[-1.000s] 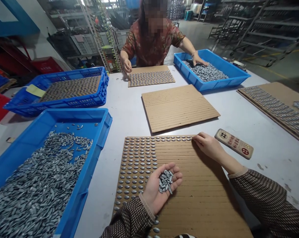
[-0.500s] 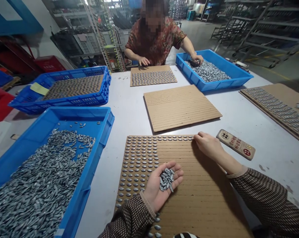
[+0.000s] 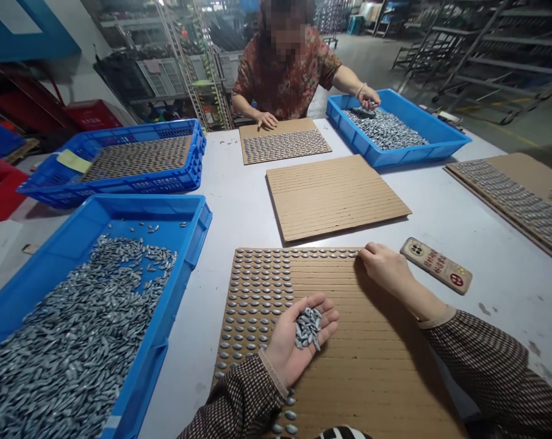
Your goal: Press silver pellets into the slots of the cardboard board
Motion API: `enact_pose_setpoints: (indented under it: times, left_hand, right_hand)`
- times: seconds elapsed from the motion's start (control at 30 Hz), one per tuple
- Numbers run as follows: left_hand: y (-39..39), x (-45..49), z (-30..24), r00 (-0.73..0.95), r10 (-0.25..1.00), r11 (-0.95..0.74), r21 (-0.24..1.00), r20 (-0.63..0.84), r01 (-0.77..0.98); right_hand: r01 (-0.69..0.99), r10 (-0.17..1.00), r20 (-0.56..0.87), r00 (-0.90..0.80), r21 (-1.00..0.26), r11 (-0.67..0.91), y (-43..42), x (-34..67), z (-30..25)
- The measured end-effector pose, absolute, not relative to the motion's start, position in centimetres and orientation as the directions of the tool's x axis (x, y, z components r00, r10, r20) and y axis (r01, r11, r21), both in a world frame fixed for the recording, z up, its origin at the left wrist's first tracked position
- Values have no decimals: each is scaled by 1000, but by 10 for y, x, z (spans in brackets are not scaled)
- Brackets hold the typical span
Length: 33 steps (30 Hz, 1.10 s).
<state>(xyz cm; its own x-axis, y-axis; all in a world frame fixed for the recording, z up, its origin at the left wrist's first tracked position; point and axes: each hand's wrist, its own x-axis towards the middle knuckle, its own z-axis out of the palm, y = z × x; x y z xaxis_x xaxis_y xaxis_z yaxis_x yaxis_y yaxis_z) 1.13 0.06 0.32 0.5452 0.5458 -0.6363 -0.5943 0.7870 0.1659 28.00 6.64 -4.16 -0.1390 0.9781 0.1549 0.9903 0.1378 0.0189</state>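
My left hand (image 3: 298, 341) lies palm up above the cardboard sheet (image 3: 362, 366), its fingers loosely curled around a small heap of grey, almond-shaped metal pieces (image 3: 308, 328). At the sheet's far edge my right hand (image 3: 383, 266) has its fingers pressed together at the end of the far row of pieces (image 3: 321, 252). Whatever is under those fingertips is hidden. Columns of the same pieces (image 3: 255, 292) cover the left side of the sheet, which has grooves running across it. To the left, a blue tray (image 3: 184, 268) holds a great many loose pieces (image 3: 88, 329).
Past my sheet lies a grooved cardboard stack (image 3: 335, 198). A phone-shaped object (image 3: 435, 265) is right of my right hand. Across the table a co-worker (image 3: 285, 73) reaches over another blue tray (image 3: 394, 155). A blue crate (image 3: 161, 183) stands left, filled boards (image 3: 513, 195) right.
The co-worker's hand has lifted from the loose pieces in the far tray, and their board has shifted slightly. My hands have stayed nearly still.
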Motion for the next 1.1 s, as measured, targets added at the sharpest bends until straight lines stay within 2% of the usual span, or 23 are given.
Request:
enact_pose_setpoints:
  times: [0.2,0.27,0.37,0.43,0.5,0.6,0.67,0.8,0.93,1.03,1.1]
  left_hand:
    - [2,9,4,549,557,768,135,-623,-626]
    - [3,8,3,551,557,763,122,-621,-634]
    - [3,9,0,566,582,745,105,-584,-659]
    - [3,10,-2,568,615,721,99,-546,-686]
    - [2,12,-3,571,637,703,86,-517,-706]
    - [2,13,-3,564,641,687,60,-520,-724]
    - [3,11,1,534,639,676,74,-554,-733]
    - [7,0,19,504,618,697,123,-603,-707]
    - [7,-5,24,459,653,670,177,-603,-721]
    - [1,1,17,454,575,716,150,-681,-682]
    - [-2,5,14,495,540,751,122,-681,-649]
  right_hand:
    - [986,959,240,-148,-33,161,56,277,-35]
    - [970,942,283,-178,-111,216,43,260,-26]
    - [770,876,308,-371,-426,475,20,222,-10]
    - [678,840,272,-469,-498,540,8,198,-3]
    - [630,813,304,-496,-518,578,2,181,-1]
    - [569,798,368,-477,-562,600,-2,171,-3]
    - [517,815,382,-436,-634,574,-4,175,-1]
    - [504,922,336,-192,-772,387,-2,203,4]
    - [590,955,295,18,-775,228,11,255,-8]
    - [747,931,360,64,-636,195,24,292,-28]
    - [784,924,379,56,-589,194,32,308,-40]
